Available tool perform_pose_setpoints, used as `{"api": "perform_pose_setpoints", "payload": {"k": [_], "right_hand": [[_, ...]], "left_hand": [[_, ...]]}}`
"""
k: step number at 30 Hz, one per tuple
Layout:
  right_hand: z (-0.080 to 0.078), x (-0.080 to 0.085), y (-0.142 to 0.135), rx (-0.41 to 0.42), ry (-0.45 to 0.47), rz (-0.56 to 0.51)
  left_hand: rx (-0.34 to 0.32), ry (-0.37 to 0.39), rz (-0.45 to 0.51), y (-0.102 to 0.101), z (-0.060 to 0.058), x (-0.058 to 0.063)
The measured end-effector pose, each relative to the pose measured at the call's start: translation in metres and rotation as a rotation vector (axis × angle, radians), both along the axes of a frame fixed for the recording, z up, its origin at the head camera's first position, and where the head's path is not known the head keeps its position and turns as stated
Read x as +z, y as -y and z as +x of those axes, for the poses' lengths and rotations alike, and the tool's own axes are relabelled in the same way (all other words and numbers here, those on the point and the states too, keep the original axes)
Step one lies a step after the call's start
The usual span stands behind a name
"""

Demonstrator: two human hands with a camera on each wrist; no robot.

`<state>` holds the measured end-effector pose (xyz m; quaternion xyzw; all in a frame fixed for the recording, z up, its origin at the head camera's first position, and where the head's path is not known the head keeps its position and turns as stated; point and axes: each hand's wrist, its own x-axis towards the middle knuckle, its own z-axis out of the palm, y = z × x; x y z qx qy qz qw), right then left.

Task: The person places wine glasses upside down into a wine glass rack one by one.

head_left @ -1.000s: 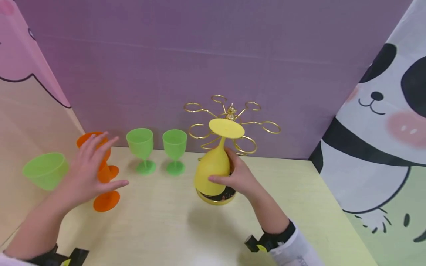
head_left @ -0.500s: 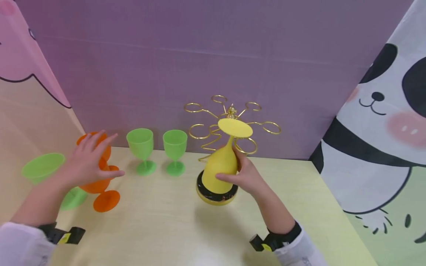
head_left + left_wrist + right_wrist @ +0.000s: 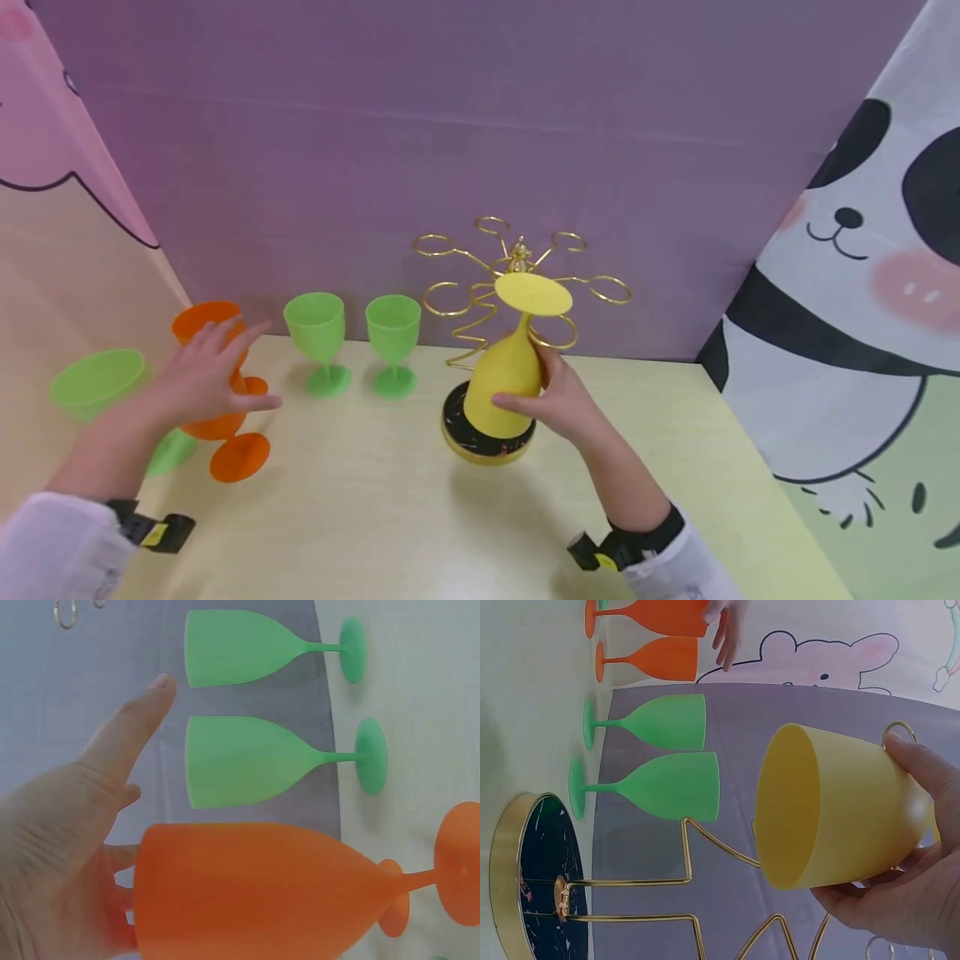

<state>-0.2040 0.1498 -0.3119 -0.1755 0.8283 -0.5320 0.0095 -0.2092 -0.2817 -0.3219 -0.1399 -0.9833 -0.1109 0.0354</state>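
My right hand [image 3: 551, 392] grips a yellow goblet [image 3: 504, 387] by its bowl, upside down, its round foot uppermost. The goblet overlaps a gold wire glass rack [image 3: 465, 337] in the head view; in the right wrist view its mouth faces the rack's black base [image 3: 551, 862]. My left hand [image 3: 206, 379], fingers spread and relaxed, is over the orange goblets at the left. One upright orange goblet [image 3: 255, 892] is right by its fingers in the left wrist view, with the thumb apart from it. The hand partly hides the orange goblets in the head view.
Two green goblets [image 3: 315, 325] stand upright between the orange ones and the rack. Another green goblet [image 3: 97, 383] is at the far left, partly behind my left arm. A purple backdrop [image 3: 480, 125] rises along the table's [image 3: 360, 517] back edge.
My right hand has shifted the upturned yellow goblet a little to the right, uncovering more of the rack's black base. My left forearm has moved slightly; its fingers stay spread.
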Motion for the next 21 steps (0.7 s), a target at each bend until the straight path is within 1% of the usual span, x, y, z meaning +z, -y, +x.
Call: {"api": "perform_pose_setpoints", "payload": {"k": [8, 17, 21], "right_hand": [[-0.0001, -0.0031, -0.0025, -0.020, 0.006, -0.023], [0.0056, -0.0071, -0.0063, -0.023, -0.030, 0.003], [0.0079, -0.0096, -0.0078, -0.029, -0.040, 0.017]], "left_hand": [[0.007, 0.048, -0.016, -0.0025, -0.0028, -0.0063], [0.053, 0.055, -0.043, 0.0043, -0.0024, -0.0097], [0.056, 0.055, -0.052, 0.0067, -0.0010, -0.0097]]}}
